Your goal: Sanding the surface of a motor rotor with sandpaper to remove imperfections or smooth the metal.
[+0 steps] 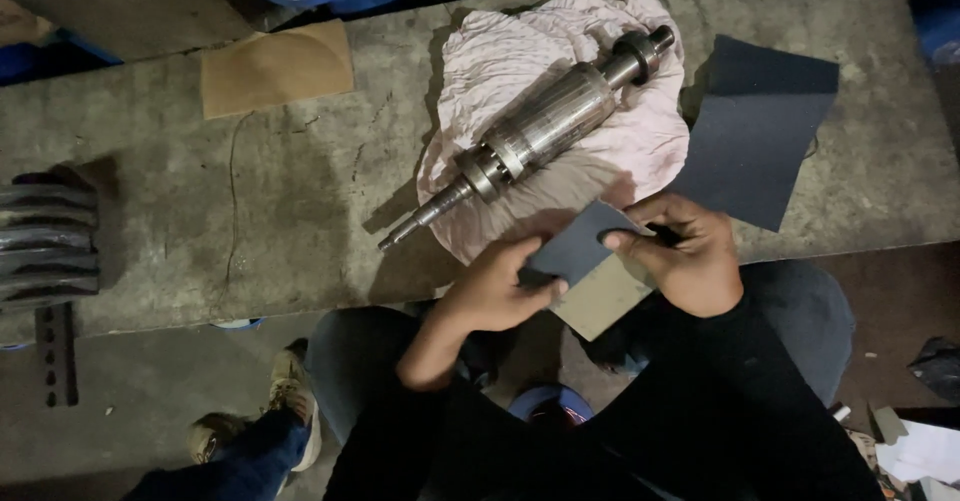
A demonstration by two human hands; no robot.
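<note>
Over the worktop's near edge, the left hand and right hand each pinched the small, dark grey sandpaper sheet; folding it well probably called for aligned edges and a firm crease.

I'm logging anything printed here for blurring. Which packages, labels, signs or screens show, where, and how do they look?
None show: no package, label, sign or screen.
Nearest are plain sheets: the dark folded sheet in both hands, a larger dark sheet to the right, a tan sheet at the far left.
</note>
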